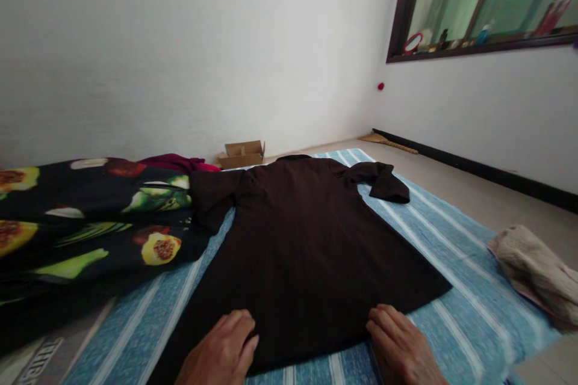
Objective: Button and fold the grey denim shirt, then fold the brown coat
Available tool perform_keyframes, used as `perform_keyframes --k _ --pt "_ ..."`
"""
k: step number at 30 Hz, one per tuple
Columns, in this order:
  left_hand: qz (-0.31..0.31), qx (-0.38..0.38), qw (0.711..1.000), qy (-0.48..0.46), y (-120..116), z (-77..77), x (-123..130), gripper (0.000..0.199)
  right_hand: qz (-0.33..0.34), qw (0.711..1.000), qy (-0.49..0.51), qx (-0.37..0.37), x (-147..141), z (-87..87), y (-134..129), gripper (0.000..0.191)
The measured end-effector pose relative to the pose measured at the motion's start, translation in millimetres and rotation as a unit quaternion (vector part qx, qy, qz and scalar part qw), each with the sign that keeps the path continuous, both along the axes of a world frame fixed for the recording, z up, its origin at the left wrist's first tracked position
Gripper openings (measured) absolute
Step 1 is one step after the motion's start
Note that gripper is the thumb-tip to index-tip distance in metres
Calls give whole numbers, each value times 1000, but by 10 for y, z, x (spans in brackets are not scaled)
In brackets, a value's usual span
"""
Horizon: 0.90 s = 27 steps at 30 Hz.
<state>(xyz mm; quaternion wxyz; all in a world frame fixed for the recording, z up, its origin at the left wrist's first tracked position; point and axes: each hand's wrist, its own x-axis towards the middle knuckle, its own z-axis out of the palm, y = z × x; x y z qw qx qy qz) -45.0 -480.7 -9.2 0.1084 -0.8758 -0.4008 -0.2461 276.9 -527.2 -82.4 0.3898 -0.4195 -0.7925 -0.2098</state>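
Observation:
A dark brown garment (307, 240) with two sleeves lies spread out, its collar at the far end and its wide hem towards me. My left hand (221, 349) rests on the hem's left part, fingers curled down and closed on the fabric. Over at the right, my right hand (400, 343) has its fingers bent and pressed together on the hem's edge. Under the garment is a blue cloth with white stripes (442, 222). The garment's left sleeve end touches a black fabric with a fruit print (99, 222).
Dark red cloth (174, 162) lies behind the fruit print. An open cardboard box (242, 155) stands by the wall. A beige crumpled cloth (537, 271) is at the right edge. A broom (392, 142) lies on the floor near a window ledge (478, 47) with small items.

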Motion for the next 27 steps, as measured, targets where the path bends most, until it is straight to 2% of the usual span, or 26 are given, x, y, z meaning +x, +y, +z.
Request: perform_keyframes --k 3,5,7,10,13,16,20,23,27 --pt "-1 -36 999 -7 193 116 403 20 -8 1000 6 2 -21 18 7 29" --pt "-6 -69 998 6 310 110 709 21 -10 1000 9 1 -32 23 15 30" --pt "-8 -95 995 22 393 31 992 23 -11 1000 11 -5 -38 15 25 32" --pt "-18 -124 990 59 447 -178 1280 37 -17 1000 13 -5 -46 -22 43 34" --pt "-34 -159 982 99 451 -373 1364 52 -28 999 22 17 -64 -55 64 33" --pt "-35 -193 974 114 449 -432 1338 59 -30 998 40 25 -86 -30 91 33" --pt "-6 -258 955 144 454 -344 1336 61 -25 998 58 21 -74 110 167 29" --pt "16 -299 940 167 458 -270 1374 63 -51 997 50 18 -37 204 283 26" --pt "30 -342 922 182 461 -198 1418 66 -110 992 11 -59 -7 158 481 30"
